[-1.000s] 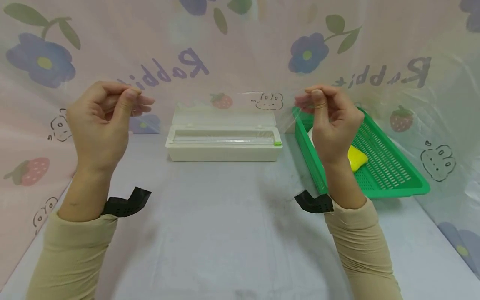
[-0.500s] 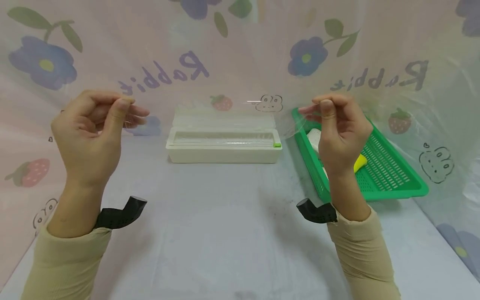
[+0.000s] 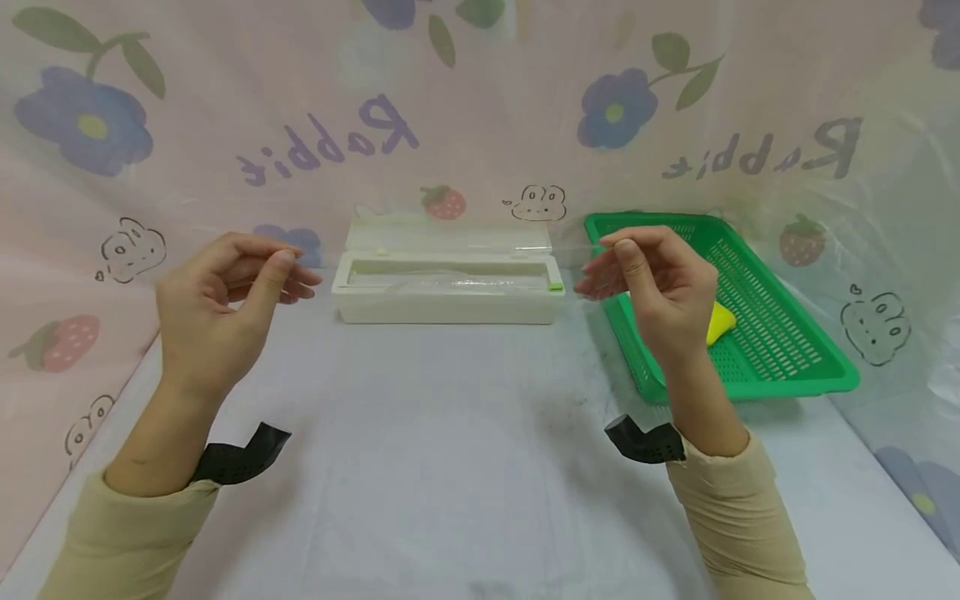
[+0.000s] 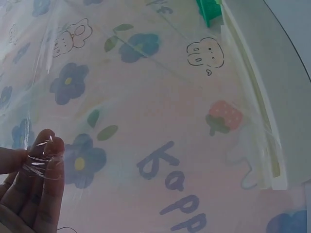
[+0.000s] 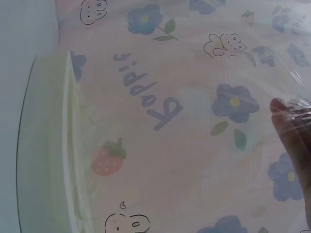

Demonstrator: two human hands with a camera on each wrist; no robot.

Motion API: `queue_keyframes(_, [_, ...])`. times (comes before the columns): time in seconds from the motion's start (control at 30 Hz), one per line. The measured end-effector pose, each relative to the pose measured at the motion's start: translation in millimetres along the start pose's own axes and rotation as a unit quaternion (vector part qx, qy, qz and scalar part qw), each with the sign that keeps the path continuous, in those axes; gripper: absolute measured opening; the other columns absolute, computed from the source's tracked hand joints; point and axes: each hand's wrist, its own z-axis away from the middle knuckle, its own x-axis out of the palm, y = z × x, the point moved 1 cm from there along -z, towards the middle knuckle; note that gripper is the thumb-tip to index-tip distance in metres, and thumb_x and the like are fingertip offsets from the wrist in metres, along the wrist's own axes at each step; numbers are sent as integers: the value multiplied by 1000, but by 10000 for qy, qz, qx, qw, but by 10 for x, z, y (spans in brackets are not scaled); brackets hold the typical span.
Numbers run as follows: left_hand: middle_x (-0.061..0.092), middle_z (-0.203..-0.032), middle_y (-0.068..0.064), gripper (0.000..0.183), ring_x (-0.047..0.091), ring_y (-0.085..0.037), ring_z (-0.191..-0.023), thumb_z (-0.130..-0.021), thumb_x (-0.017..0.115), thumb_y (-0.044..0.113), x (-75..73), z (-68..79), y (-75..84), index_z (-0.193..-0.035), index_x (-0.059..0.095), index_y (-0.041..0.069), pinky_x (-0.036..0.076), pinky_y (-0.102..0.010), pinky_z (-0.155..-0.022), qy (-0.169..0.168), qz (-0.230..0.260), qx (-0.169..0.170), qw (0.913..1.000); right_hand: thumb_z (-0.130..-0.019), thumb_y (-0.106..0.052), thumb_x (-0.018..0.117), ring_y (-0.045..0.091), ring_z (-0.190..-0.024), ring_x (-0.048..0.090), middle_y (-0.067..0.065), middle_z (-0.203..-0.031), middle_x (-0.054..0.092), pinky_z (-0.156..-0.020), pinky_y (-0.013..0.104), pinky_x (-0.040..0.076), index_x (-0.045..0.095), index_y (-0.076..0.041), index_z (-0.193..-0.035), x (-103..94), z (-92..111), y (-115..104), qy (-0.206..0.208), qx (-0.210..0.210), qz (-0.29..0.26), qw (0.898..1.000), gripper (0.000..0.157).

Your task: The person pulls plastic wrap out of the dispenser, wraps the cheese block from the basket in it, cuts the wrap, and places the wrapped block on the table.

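Note:
In the head view my left hand (image 3: 225, 308) and right hand (image 3: 663, 292) are raised above the table, apart from each other. Each pinches an upper corner of a sheet of clear plastic wrap (image 3: 532, 248) between thumb and fingers. The sheet is nearly invisible except for its glints; folds of the wrap (image 4: 44, 160) lie over the left fingertips in the left wrist view. Crinkled wrap (image 5: 297, 115) also shows at the right fingers in the right wrist view. Behind the sheet stands a white wrap dispenser box (image 3: 448, 310) with its lid raised and a green tab at its right end.
A green plastic basket (image 3: 828, 385) stands at the right, partly behind the right hand. Inside it lies a yellow thing (image 3: 722, 322), half hidden by my wrist. A printed curtain (image 3: 480, 108) with flowers and rabbits closes off the back and sides of the white table (image 3: 450, 467).
Both hands have come down, with the wrap still held between them. They spread a little apart at first, then drew closer together. The box and basket have stayed in place.

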Motion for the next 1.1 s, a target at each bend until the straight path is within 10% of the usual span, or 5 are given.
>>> queue_keyframes(1.1, [67,-74,20,9,65,2,-64,-92,61,4,71,232,-568,-96,68,0,52,-12,-60,-1239,-599,-1275,9823,-98,-3,50,13,-60,69,-4,-74,70,-54,27,56,58,16,-102,-60,498,539,-968,1601,469,9812,21])
